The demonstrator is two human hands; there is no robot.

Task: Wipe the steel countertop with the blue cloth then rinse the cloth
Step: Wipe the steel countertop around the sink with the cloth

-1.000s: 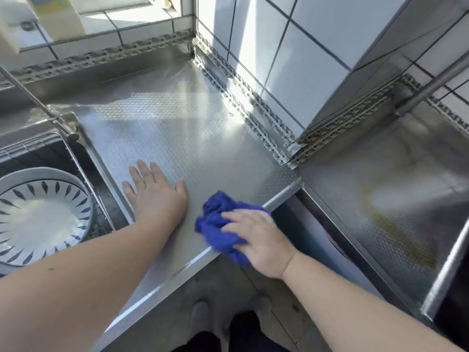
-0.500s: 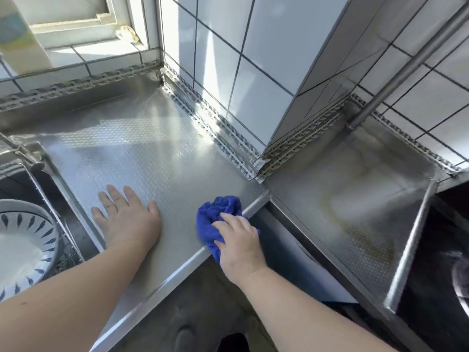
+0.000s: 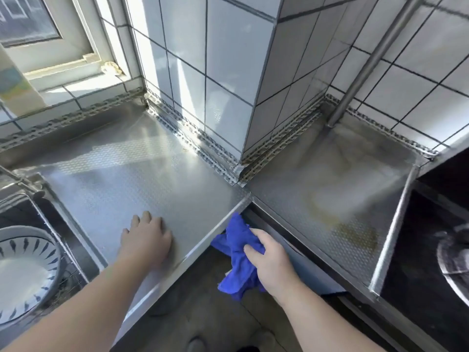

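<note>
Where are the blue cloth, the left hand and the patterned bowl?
blue cloth point(image 3: 234, 240): head view, upper fold above the right hand's fingers.
left hand point(image 3: 148, 238): head view, back of the hand, flat on the countertop.
patterned bowl point(image 3: 24, 273): head view, white inside.

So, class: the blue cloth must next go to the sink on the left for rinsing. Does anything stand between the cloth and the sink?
Yes. The left hand lies flat on the steel countertop, between the blue cloth held by the right hand and the sink. A patterned bowl already sits in the sink.
</note>
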